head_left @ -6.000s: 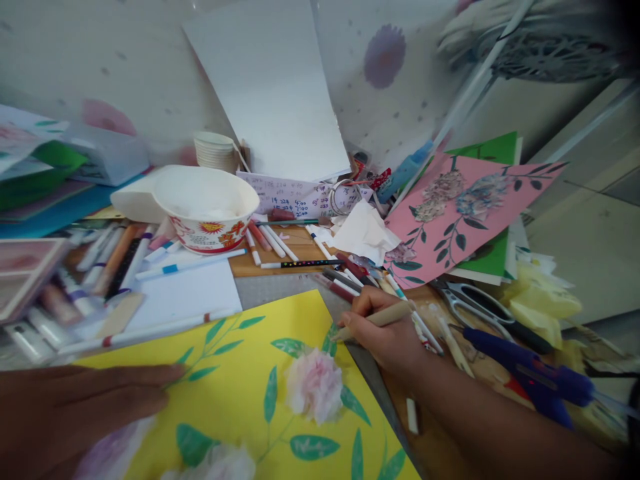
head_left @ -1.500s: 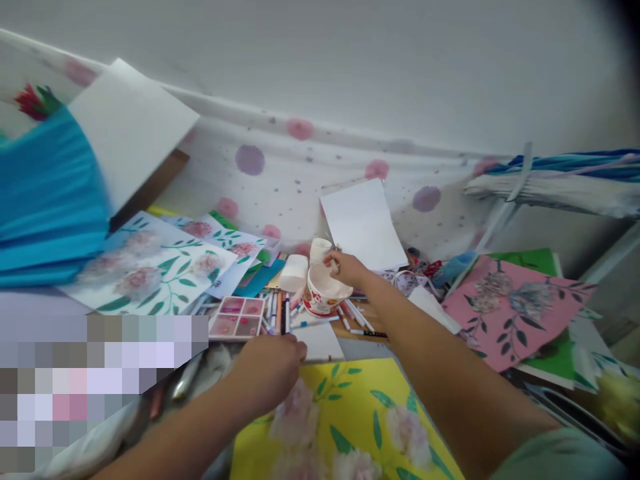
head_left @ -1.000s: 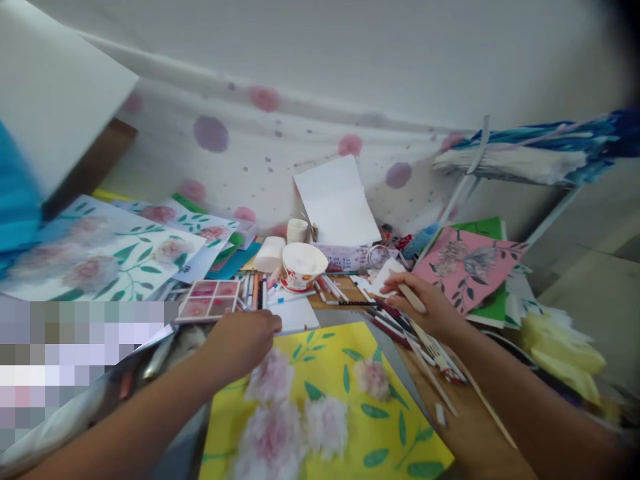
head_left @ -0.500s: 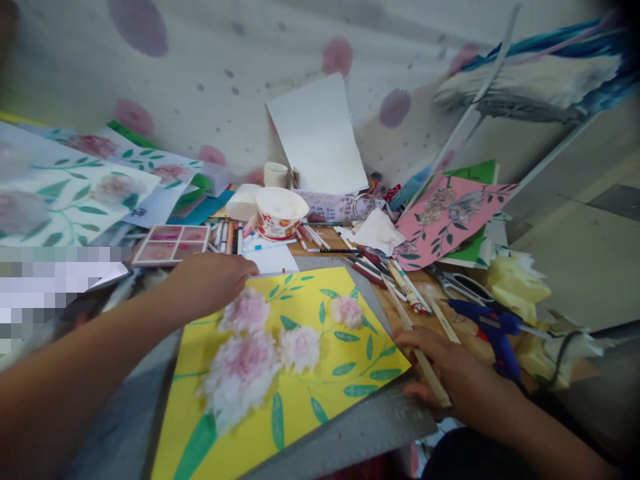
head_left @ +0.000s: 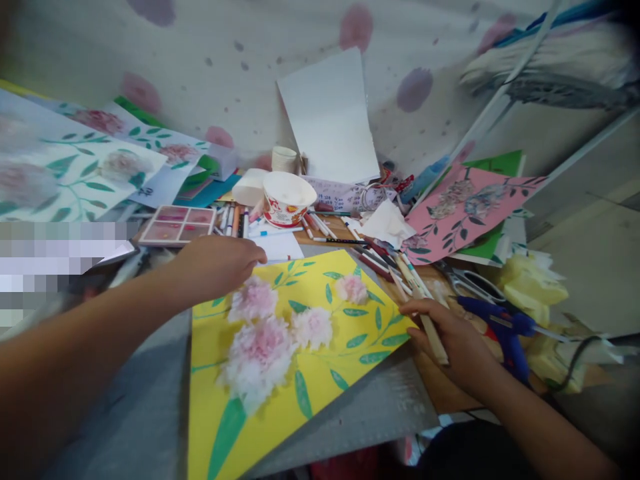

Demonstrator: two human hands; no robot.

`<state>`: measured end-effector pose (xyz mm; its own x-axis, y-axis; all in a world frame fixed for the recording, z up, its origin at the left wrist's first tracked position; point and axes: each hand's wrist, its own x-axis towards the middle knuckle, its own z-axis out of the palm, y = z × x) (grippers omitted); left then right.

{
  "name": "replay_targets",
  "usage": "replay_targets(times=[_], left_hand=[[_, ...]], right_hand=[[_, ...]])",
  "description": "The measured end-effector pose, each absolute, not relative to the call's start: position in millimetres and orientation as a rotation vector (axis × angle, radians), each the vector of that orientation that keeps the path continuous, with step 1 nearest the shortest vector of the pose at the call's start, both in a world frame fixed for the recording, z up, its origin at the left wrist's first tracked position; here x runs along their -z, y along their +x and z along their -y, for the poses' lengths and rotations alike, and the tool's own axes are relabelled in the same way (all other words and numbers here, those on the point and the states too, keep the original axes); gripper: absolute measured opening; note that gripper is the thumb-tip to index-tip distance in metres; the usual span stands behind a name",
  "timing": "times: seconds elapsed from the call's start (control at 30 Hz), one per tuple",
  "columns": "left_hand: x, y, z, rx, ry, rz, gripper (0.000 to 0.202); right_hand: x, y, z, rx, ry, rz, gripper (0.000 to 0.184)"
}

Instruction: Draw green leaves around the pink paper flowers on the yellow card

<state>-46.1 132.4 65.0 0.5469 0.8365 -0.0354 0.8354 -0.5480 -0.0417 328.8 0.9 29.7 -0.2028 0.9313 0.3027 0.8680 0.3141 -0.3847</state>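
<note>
A yellow sheet of paper [head_left: 270, 440] with fluffy pink-and-white flowers [head_left: 260, 353] and painted green leaves lies tilted over a grey board [head_left: 370, 400]. My left hand [head_left: 220, 263] is closed at the sheet's far edge, its fingertips pressed together there. At the right corner, my right hand [head_left: 450, 340] pinches the paper between thumb and fingers. A flat wooden stick [head_left: 434, 341] shows between those fingers, its far part passing behind the index finger; whether it is gripped or just lies there I cannot tell.
Behind the sheet stand a paper bowl [head_left: 289, 197], a palette [head_left: 177, 225] and scattered pens [head_left: 237, 220]. To the right lie scissors [head_left: 477, 283], a blue glue gun [head_left: 500, 323] with its cord, and a pink flower sheet [head_left: 465, 207]. More flower pictures [head_left: 100, 173] lean at left.
The yellow sheet has shifted to the right and turned slightly, with both hands still at its edges. The right hand and wooden stick sit farther from me. The view has also shifted a little.
</note>
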Motion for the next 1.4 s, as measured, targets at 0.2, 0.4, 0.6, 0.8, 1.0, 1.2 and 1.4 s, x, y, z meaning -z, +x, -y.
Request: replay_targets(times=[0.2, 0.4, 0.6, 0.8, 1.0, 1.2, 1.4], left_hand=[[-63, -47, -133, -0.12, -2.784, 1.466, 0.02], [-60, -47, -136, -0.183, -2.783, 1.479, 0.023], [-57, -47, -136, -0.173, -2.801, 1.496, 0.023], [-56, -47, -138, -0.118, -2.857, 1.611, 0.023], [-60, -42, -136, 0.007, -3.005, 1.712, 0.031], [-57, -37, -132, 0.135, -3.21, 1.788, 0.028], [-53, -39, -134, 0.349, -3.418, 1.856, 0.031]], right_hand=[[-27, 338, -13, -0.152, -1.634, 2.106, 0.024], [-34, 342, -9, -0.142, -1.596, 2.111, 0.026], [-27, 347, -10, -0.136, -1.578, 2.101, 0.024], [-28, 342, -12, -0.124, -1.612, 2.057, 0.02], [-30, 341, -16, -0.101, -1.626, 1.983, 0.021], [-26, 337, -26, -0.071, -1.63, 1.902, 0.022], [-23, 325, -38, -0.058, -1.593, 1.825, 0.019]])
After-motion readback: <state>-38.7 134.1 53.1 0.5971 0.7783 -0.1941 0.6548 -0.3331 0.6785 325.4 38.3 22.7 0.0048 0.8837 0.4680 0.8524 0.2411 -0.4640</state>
